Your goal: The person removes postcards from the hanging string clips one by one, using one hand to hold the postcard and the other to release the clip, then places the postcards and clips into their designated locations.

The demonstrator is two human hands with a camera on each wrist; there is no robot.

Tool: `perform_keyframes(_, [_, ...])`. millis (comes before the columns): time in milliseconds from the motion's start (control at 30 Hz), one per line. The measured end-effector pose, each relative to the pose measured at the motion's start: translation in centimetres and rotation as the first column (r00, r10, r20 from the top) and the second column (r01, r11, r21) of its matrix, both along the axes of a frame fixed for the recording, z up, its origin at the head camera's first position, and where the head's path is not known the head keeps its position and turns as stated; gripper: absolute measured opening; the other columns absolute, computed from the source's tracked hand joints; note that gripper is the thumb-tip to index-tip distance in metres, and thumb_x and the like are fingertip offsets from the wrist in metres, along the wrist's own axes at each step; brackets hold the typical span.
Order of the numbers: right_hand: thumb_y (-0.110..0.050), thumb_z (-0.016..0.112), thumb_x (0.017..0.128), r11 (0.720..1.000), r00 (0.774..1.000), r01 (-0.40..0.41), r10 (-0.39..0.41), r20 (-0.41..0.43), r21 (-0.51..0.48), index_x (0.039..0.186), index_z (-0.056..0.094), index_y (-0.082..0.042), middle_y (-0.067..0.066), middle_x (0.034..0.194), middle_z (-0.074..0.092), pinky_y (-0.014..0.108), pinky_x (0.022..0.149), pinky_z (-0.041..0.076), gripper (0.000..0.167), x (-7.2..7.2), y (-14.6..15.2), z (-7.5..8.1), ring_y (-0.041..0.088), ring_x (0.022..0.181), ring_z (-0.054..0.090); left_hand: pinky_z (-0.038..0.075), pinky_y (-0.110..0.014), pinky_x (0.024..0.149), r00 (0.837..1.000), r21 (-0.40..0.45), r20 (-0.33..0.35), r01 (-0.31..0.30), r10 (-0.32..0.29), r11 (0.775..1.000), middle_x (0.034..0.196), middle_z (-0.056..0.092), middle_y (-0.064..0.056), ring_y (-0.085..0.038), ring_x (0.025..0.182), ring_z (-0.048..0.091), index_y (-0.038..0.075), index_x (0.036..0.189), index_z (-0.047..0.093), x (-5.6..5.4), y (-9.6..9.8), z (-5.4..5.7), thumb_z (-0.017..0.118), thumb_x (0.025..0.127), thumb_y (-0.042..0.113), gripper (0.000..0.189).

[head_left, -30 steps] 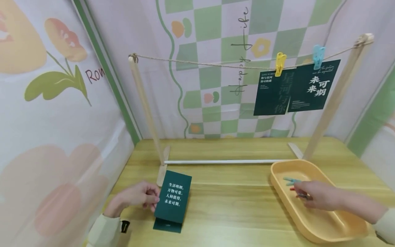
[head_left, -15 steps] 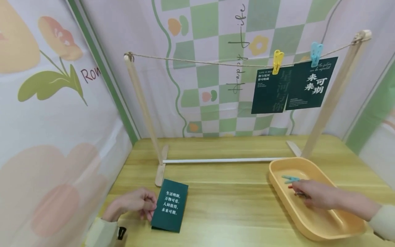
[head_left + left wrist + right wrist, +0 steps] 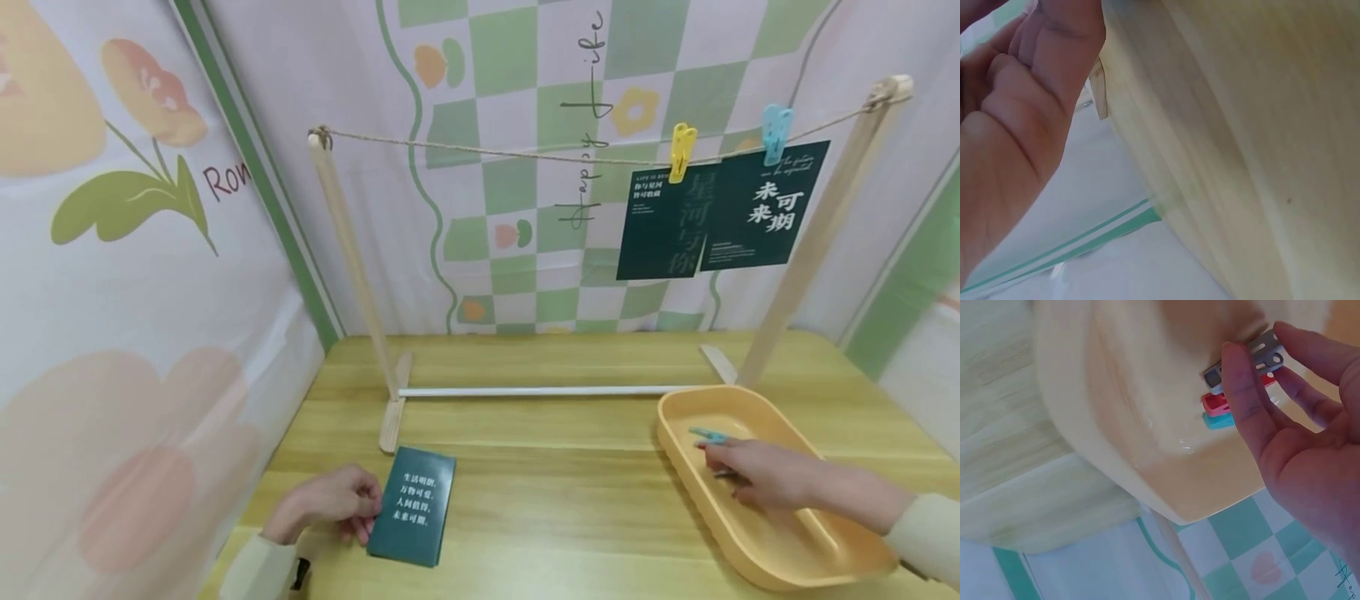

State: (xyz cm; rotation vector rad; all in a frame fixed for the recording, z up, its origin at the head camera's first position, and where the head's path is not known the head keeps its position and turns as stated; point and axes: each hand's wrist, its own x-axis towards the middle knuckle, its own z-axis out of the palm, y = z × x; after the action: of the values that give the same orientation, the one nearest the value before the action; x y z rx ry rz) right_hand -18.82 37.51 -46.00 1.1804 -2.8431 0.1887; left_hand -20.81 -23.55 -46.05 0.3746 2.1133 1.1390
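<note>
With thumb and fingers, my left hand (image 3: 341, 504) pinches the left edge of a dark green card (image 3: 412, 508) with white lettering, close over the table at the left. In the left wrist view the card is hidden behind the hand (image 3: 1029, 87). My right hand (image 3: 772, 475) reaches into the yellow-orange tray (image 3: 686, 492). The right wrist view shows its thumb and fingers around a grey clothespin (image 3: 1266, 344). Just beyond lie a red clothespin (image 3: 1213, 404) and a teal clothespin (image 3: 1217, 421) on the tray's floor.
A twine line (image 3: 487, 153) runs between two wooden posts (image 3: 352, 258), joined low by a white rod (image 3: 540, 391). From its right half hang two dark green cards (image 3: 660, 233), clipped by a yellow clothespin (image 3: 682, 154) and a blue clothespin (image 3: 777, 133). A patterned cloth stands behind.
The green card has come down and lies flatter, covering the second card that showed beneath its lower edge. My right hand stays in the tray, shifting only slightly at the clothespins.
</note>
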Motion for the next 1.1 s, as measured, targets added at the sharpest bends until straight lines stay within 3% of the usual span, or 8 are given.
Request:
perform_keyframes(33, [-0.004,0.079,0.063,1.000,1.000,-0.001,0.001,0.020,-0.002,0.078,0.039,-0.021,0.021,0.115,0.069,0.046,0.085,0.058,0.046,0.0,0.0,0.1,0.046,0.105,0.065,0.050,-0.021,0.046,1.000,-0.010,0.001,-0.011,0.011,1.000,0.068,0.065,-0.008,-0.013,0.055,0.063,-0.002,0.089,0.061,0.0,0.1,0.0,0.056,0.094,0.004,0.010])
perform_keyframes(233, [-0.007,0.077,0.069,1.000,0.976,0.018,-0.016,0.217,-0.004,0.077,0.044,-0.016,-0.009,0.081,0.057,0.024,0.072,0.048,0.035,-0.6,0.0,1.0,0.048,0.108,0.062,0.053,-0.026,0.044,0.998,-0.066,0.023,-0.062,0.063,0.996,0.062,0.064,-0.009,-0.013,0.049,0.062,-0.001,0.085,0.062,0.1,0.7,-0.1,0.057,0.096,0.008,0.016])
perform_keyframes(367, [-0.010,0.076,0.076,0.998,0.948,0.059,-0.056,0.313,-0.002,0.090,0.060,-0.002,0.006,0.088,0.067,0.028,0.072,0.054,0.023,-1.0,0.0,1.9,0.042,0.100,0.066,0.054,-0.028,0.043,0.997,-0.109,0.022,-0.076,0.079,0.991,0.059,0.064,-0.009,-0.013,0.045,0.062,-0.001,0.083,0.061,0.0,1.2,-0.2,0.054,0.096,0.009,0.018])
perform_keyframes(467, [-0.015,0.078,0.078,0.997,0.949,0.078,-0.077,0.307,0.009,0.110,0.062,0.009,0.015,0.097,0.070,0.037,0.075,0.058,0.042,-1.0,-0.1,2.4,0.030,0.088,0.069,0.053,-0.029,0.042,0.996,-0.135,0.018,-0.090,0.093,0.987,0.060,0.063,-0.010,-0.013,0.044,0.062,-0.001,0.083,0.061,-0.1,1.5,-0.1,0.053,0.096,0.010,0.019])
perform_keyframes(567, [-0.018,0.079,0.079,0.997,0.954,0.079,-0.078,0.290,0.008,0.111,0.062,0.005,0.006,0.092,0.067,0.032,0.072,0.056,0.043,-1.1,-0.3,2.8,0.021,0.083,0.067,0.053,-0.029,0.041,0.994,-0.157,0.013,-0.106,0.109,0.982,0.060,0.063,-0.010,-0.013,0.043,0.061,-0.001,0.081,0.060,-0.1,1.7,-0.1,0.055,0.096,0.010,0.019])
perform_keyframes(700, [-0.012,0.077,0.077,0.999,0.979,-0.016,0.025,0.203,-0.045,0.089,0.056,-0.010,-0.008,0.076,0.056,0.020,0.057,0.046,0.025,-1.3,-0.9,3.1,0.001,0.066,0.054,0.053,-0.029,0.041,0.993,-0.181,0.014,-0.112,0.116,0.977,0.059,0.064,-0.011,-0.013,0.042,0.061,-0.001,0.080,0.059,0.0,1.9,-0.1,0.056,0.096,0.010,0.019])
perform_keyframes(800, [-0.010,0.076,0.075,0.997,0.987,-0.057,0.064,0.146,-0.054,0.078,0.047,-0.018,-0.017,0.066,0.042,0.015,0.051,0.031,0.030,-1.6,-1.6,3.8,-0.008,0.060,0.035,0.053,-0.028,0.041,0.992,-0.206,0.013,-0.120,0.126,0.971,0.060,0.064,-0.011,-0.013,0.043,0.061,-0.001,0.081,0.059,-0.1,1.9,0.0,0.054,0.095,0.008,0.017])
perform_keyframes(1100, [-0.013,0.070,0.089,0.994,0.996,0.030,-0.021,0.081,-0.107,0.079,0.054,-0.021,-0.018,0.066,0.042,0.017,0.052,0.033,0.021,-3.1,-3.9,9.0,-0.008,0.058,0.035,0.046,-0.025,0.044,0.968,-0.236,-0.141,-0.238,0.209,0.942,0.063,0.064,-0.010,-0.017,0.049,0.059,0.003,0.083,0.059,-1.0,2.1,0.5,0.050,0.091,0.006,0.012])
